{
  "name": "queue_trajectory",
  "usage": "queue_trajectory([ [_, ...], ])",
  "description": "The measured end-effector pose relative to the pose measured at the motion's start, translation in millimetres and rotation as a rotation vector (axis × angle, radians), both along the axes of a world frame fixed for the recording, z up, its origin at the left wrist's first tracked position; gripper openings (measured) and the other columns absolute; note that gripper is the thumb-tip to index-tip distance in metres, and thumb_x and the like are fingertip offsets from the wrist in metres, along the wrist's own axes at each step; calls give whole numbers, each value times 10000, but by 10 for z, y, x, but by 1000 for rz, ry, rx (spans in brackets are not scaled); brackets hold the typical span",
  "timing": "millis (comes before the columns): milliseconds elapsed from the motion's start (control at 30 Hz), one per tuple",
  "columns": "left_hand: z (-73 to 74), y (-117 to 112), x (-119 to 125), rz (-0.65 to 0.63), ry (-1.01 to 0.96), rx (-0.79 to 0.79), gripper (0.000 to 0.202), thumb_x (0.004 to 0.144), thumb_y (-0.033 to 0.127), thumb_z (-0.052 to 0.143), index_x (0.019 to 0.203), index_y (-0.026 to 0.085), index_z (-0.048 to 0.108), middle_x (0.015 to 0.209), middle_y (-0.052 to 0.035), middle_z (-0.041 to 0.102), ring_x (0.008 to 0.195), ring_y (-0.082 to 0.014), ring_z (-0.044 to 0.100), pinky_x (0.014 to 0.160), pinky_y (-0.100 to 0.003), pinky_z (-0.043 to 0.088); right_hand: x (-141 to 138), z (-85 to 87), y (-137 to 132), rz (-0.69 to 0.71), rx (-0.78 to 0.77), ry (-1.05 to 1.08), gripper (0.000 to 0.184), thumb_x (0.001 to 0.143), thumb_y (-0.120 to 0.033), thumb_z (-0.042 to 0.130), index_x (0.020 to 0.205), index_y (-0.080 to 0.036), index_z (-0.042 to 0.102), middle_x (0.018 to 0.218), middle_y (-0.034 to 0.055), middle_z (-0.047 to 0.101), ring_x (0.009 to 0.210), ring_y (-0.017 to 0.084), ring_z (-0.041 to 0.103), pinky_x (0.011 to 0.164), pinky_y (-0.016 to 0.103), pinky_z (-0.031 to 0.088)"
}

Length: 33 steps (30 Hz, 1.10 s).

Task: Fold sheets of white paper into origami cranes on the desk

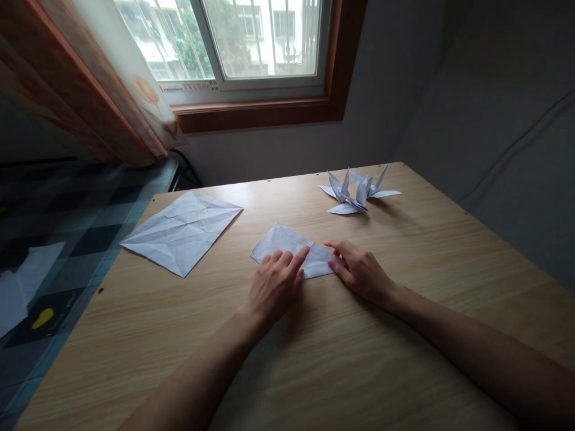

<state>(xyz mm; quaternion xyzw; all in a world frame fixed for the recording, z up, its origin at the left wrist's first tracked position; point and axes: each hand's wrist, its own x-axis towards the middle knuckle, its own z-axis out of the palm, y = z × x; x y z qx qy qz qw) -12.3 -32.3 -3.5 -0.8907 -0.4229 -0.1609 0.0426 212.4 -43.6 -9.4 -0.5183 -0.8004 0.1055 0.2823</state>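
A folded sheet of white paper [278, 239] lies on the wooden table in front of me, its right end narrowing to a corner. My left hand [276, 284] rests on its near side, index finger stretched over the paper and the other fingers partly bent. At the right corner is my right hand [363, 272], its thumb and fingers closed around the tip, which they partly cover. Farther left lies a creased, opened-out paper sheet [184, 230], apart from both hands. Two folded paper cranes [348, 197] stand close together toward the back right.
The wooden table [135, 353] has its far edge below a window [269, 42]. To the left, a lower surface with a checked cloth [103, 185] carries more white paper [31, 278]. A curtain [90, 78] hangs at the upper left.
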Motion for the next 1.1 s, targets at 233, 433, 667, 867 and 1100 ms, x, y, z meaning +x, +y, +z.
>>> queue_trajectory([
  [233, 10, 78, -8, -228, 138, -150, 516, 910, 111, 378, 1407, 221, 459, 1473, -80, 464, 1356, -271, 412, 1100, -499, 309, 34, -52, -15, 208, 170, -207, 341, 951, -136, 436, 1240, -177, 613, 1278, 120, 630, 1177, 243, 571, 1011, 431, 479],
  [433, 18, 84, -26, -220, 145, -202, 513, 967, 400, 414, 1440, 200, 409, 1491, -96, 434, 1384, -285, 381, 1118, -510, 286, 260, -60, -111, 400, 184, -261, 399, 935, -112, 437, 1311, -139, 568, 1321, 128, 611, 1256, 241, 550, 1063, 435, 466],
  [667, 123, 68, -12, -258, 216, -51, 349, 988, 322, 413, 1287, 192, 538, 1369, -119, 563, 1255, -277, 516, 1004, -458, 399, 514, 68, -265, 388, 297, -365, 359, 938, -87, 428, 1225, -146, 636, 1212, 129, 680, 1138, 235, 637, 985, 428, 527],
  [867, 219, -123, 97, -296, 351, 106, 306, 947, 96, 376, 1195, 91, 555, 1156, -194, 649, 960, -263, 640, 837, -402, 447, 329, 196, -213, 393, 447, -596, 285, 924, -40, 427, 923, -104, 705, 891, 137, 734, 802, 216, 674, 740, 358, 546],
  [1100, 133, -184, 137, -230, 327, 157, 451, 951, 350, 483, 1296, 60, 492, 1070, -205, 669, 887, -286, 623, 744, -398, 464, 259, 355, -177, 407, 516, -622, 231, 911, -51, 455, 869, -138, 665, 688, 64, 655, 631, 183, 571, 605, 332, 449],
])
